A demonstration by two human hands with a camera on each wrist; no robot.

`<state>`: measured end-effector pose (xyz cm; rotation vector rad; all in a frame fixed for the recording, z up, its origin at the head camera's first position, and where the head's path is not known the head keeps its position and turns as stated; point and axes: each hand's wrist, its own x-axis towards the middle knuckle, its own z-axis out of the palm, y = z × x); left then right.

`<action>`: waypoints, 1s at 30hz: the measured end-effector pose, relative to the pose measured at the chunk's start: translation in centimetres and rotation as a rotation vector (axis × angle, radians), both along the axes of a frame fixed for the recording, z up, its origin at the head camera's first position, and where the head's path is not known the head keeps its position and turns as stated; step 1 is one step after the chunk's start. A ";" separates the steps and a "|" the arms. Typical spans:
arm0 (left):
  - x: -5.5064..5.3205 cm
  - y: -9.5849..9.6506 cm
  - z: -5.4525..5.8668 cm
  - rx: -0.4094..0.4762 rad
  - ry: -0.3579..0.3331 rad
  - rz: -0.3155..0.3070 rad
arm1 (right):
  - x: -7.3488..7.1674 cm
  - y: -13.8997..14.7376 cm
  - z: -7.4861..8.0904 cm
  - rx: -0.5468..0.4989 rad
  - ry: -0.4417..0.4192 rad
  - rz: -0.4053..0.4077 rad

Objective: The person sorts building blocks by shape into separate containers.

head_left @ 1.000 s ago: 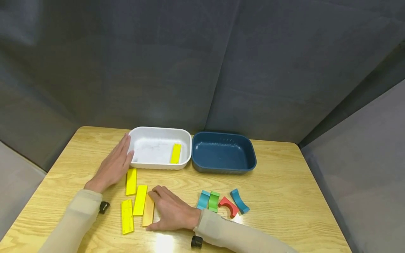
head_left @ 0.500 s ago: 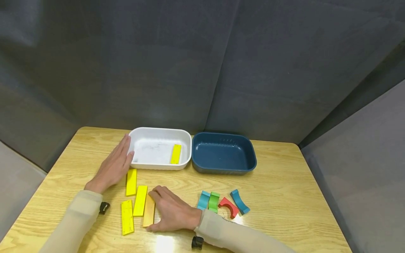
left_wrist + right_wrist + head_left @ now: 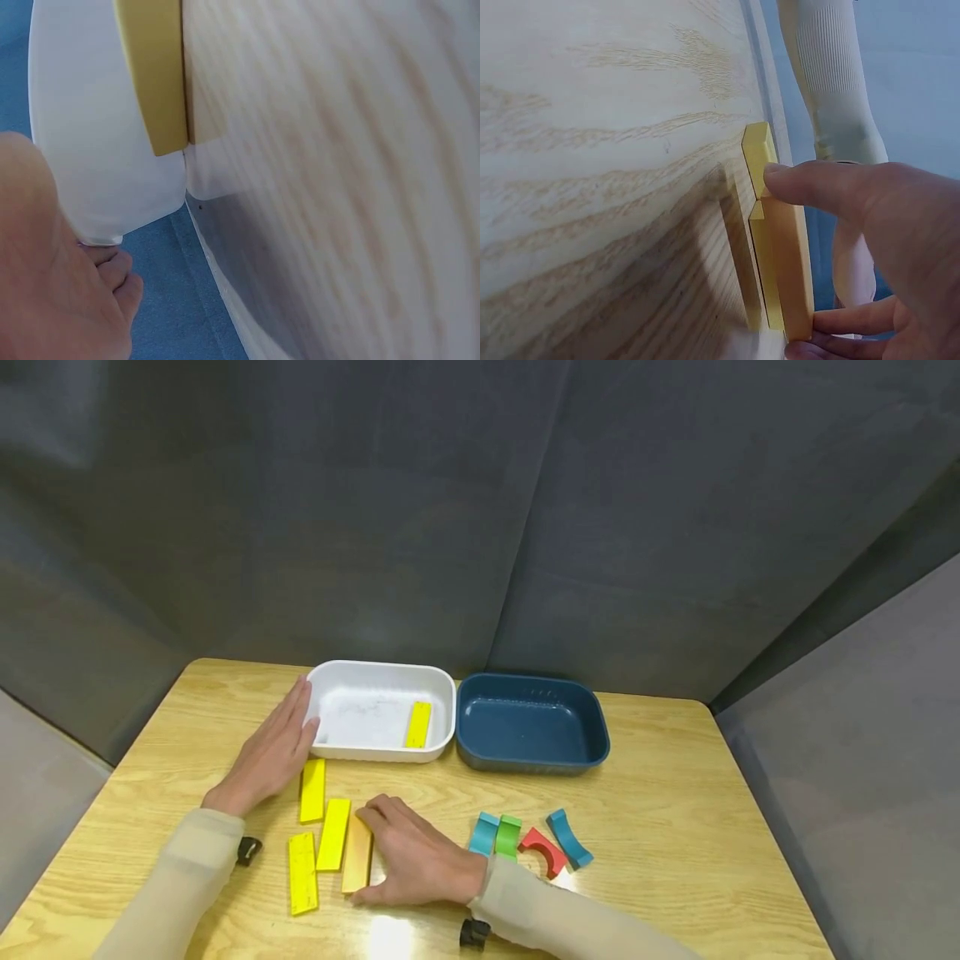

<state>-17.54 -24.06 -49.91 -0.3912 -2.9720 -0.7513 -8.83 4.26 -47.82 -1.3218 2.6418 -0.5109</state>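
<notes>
Right hand (image 3: pixel 420 856) pinches the orange block (image 3: pixel 357 853) end to end on the table (image 3: pixel 652 827): thumb near, fingers far.

The block lies left of the palm, long axis pointing away from the person, whether lifted I cannot tell; the left hand (image 3: pixel 266 747), farther off, rests straight-fingered against the white tray (image 3: pixel 360 714). Count: one orange block, three yellow blocks (image 3: pixel 333 835) on the table, one yellow block (image 3: pixel 417 724) in the white tray, two blue arches (image 3: pixel 483 833), one green arch (image 3: pixel 507 833), one red arch (image 3: pixel 551 853), one white tray, one dark blue tray (image 3: pixel 532 718).
</notes>
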 end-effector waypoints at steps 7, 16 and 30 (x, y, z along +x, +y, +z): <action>-0.2 0.0 0.0 -0.003 -0.004 0.000 | -0.3 0.4 0.4 -0.024 0.028 0.002; -0.2 -0.1 0.2 0.000 -0.005 -0.001 | -0.9 0.7 1.5 -0.014 0.088 -0.011; -0.2 0.0 0.1 0.002 0.006 -0.006 | -2.3 1.5 3.9 -0.040 0.095 -0.052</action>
